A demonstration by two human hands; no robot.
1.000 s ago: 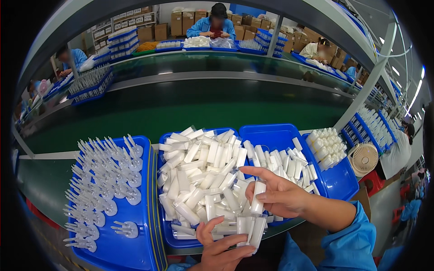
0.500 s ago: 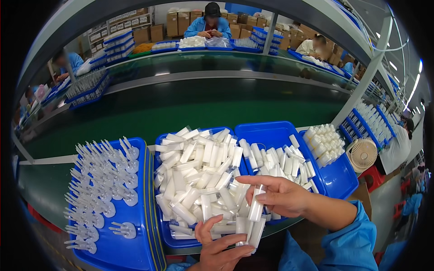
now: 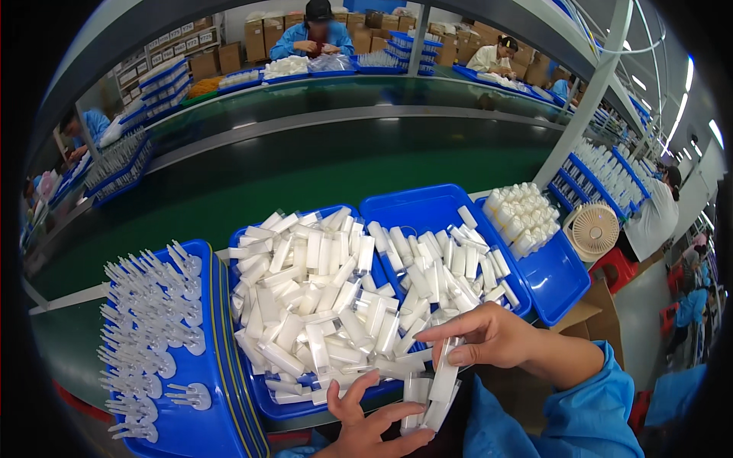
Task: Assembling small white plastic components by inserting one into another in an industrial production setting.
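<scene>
My left hand, low in the middle, has its thumb and fingers around a couple of white rectangular pieces in clear plastic sleeves. Another such sleeved piece is pinched between thumb and fingers of my right hand, its index finger stretched out to the left. Its lower end overlaps the pieces in my left hand; whether they touch is unclear. Just beyond my hands, a blue tray is heaped with similar sleeved white pieces. A second blue tray to its right holds more white pieces.
At left, a stack of blue trays carries clear pronged parts. Bundled white tubes stand in a blue tray at right, near a beige fan. A green conveyor runs behind; a person works across it.
The view has swung, moving trays and background leftward in the picture. My right hand has come lower, bringing its sleeved piece further over those in my left hand. Both hands keep their hold.
</scene>
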